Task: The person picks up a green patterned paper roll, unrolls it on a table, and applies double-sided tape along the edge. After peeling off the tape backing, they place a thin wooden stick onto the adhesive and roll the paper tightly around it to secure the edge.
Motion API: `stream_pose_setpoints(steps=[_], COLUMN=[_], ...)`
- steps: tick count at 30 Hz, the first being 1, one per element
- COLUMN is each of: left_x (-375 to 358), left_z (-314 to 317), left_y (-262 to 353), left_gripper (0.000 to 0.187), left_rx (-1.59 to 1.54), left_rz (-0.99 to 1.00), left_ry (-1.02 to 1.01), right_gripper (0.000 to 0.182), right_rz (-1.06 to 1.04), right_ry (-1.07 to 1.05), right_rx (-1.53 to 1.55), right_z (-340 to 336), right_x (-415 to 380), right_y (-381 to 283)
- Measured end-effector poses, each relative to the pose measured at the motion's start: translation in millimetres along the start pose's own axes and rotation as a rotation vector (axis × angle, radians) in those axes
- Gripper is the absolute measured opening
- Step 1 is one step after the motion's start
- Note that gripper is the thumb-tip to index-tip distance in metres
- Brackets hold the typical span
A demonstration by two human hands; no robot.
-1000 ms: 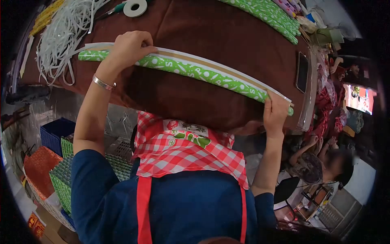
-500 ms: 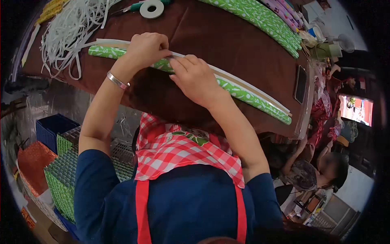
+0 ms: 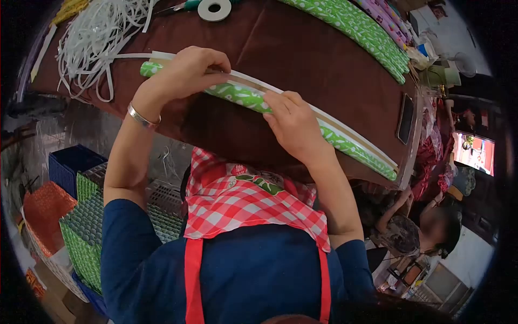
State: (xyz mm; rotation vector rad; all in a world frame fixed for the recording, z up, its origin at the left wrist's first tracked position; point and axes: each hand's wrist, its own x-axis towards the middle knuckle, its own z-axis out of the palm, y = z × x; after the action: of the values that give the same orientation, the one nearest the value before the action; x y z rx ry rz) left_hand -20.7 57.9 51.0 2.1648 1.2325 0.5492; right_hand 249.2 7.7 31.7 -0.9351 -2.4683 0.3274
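A long green-and-white patterned roll lies slantwise on the brown-covered table, with a tan and white strip along its upper edge. Near the roll's left end, my left hand bends over it with fingers closed; what lies under the fingertips is hidden. My right hand rests on the roll's middle, its fingers pressed together over the edge. A white ribbon runs from the roll's left end to a tangled pile of white strips.
A white tape ring lies at the table's far edge. More green rolls and a phone are at the right. Crates stand below left. Another person sits at the lower right.
My hands have moved apart along the roll, the right one sliding down and right. The roll appears shifted right in the view, as do the table items.
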Motion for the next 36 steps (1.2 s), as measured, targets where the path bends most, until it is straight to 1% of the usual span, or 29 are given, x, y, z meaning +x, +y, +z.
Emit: stream_pose_setpoints(steps=[3, 5, 6, 8, 10, 11, 12, 14, 15, 17, 18, 20, 21, 25, 26, 27, 29, 30, 32, 33, 35, 36], left_x=[-4, -7, -9, -13, -20, -24, -28, -41, -45, -57, -62, -71, -70, -73, -74, -72, -71, -76, -89, -101, -110, -110], left_z=[-3, -7, -11, -23, -40, -48, -58, -76, -88, -110, -119, -131, -138, -159, -170, -176, -182, -194, -224, -243, -250, -249], left_y=[0, -3, -5, -11, -19, -29, -49, -46, -44, -75, -77, -105, -93, -123, -134, -132, -128, -145, -191, -227, -172, -154], left_gripper=[0.018, 0.016, 0.016, 0.016, 0.013, 0.012, 0.013, 0.012, 0.013, 0.015, 0.016, 0.017, 0.017, 0.022, 0.022, 0.022, 0.021, 0.022, 0.023, 0.025, 0.027, 0.031], left_rx=[-0.031, 0.000, 0.005, 0.142, 0.247, 0.303, 0.445, 0.324, 0.454, 0.544, 0.514, 0.451, 0.488, 0.585, 0.611, 0.636, 0.704, 0.856, 1.064, 0.959, 0.953, 1.041], left_rz=[0.035, 0.130, 0.126, 0.120, 0.067, 0.052, 0.089, -0.069, -0.182, -0.168, -0.183, -0.200, -0.280, -0.217, -0.252, -0.287, -0.431, -0.420, -0.357, -0.518, -0.381, -0.371], left_ry=[-0.022, -0.037, -0.038, -0.007, 0.010, 0.031, 0.030, 0.133, 0.111, 0.171, 0.206, 0.302, 0.274, 0.305, 0.296, 0.287, 0.465, 0.545, 0.627, 0.729, 0.686, 0.779], right_gripper=[0.040, 0.040, 0.040, 0.040, 0.041, 0.040, 0.040, 0.039, 0.038, 0.038, 0.037, 0.037, 0.037, 0.037, 0.037, 0.038, 0.038, 0.038, 0.038, 0.038, 0.038, 0.039], right_rz=[0.013, 0.019, 0.025, 0.024, 0.019, 0.016, 0.012, 0.011, 0.018, 0.015, 0.023, 0.013, 0.012, 0.004, 0.008, 0.012, 0.020, 0.027, 0.021, 0.017, 0.017, 0.016], right_ry=[-0.034, -0.032, -0.029, -0.017, -0.006, -0.009, -0.011, -0.012, -0.018, -0.017, -0.021, -0.025, -0.030, -0.027, -0.034, -0.040, -0.042, -0.042, -0.041, -0.037, -0.040, -0.043], right_rx=[-0.011, -0.014, -0.021, -0.014, -0.004, -0.014, -0.025, -0.014, -0.010, -0.002, -0.006, -0.004, -0.007, -0.009, -0.017, -0.024, -0.017, -0.009, -0.009, -0.006, -0.018, -0.029], right_z=[-6, -7, -7, -6, -5, -5, -4, -6, -6, -7, -7, -8, -8, -7, -7, -7, -8, -8, -7, -7, -7, -8], right_x=[-13, -16, -17, -17, -18, -18, -19, -18, -18, -17, -17, -17, -17, -17, -18, -18, -17, -17, -18, -18, -18, -18], right_y=[0, 0, -1, 0, 1, 2, 2, 2, 1, 0, 0, 1, 2, 2, 2, 1, 1, 1, 2, 3, 2, 1])
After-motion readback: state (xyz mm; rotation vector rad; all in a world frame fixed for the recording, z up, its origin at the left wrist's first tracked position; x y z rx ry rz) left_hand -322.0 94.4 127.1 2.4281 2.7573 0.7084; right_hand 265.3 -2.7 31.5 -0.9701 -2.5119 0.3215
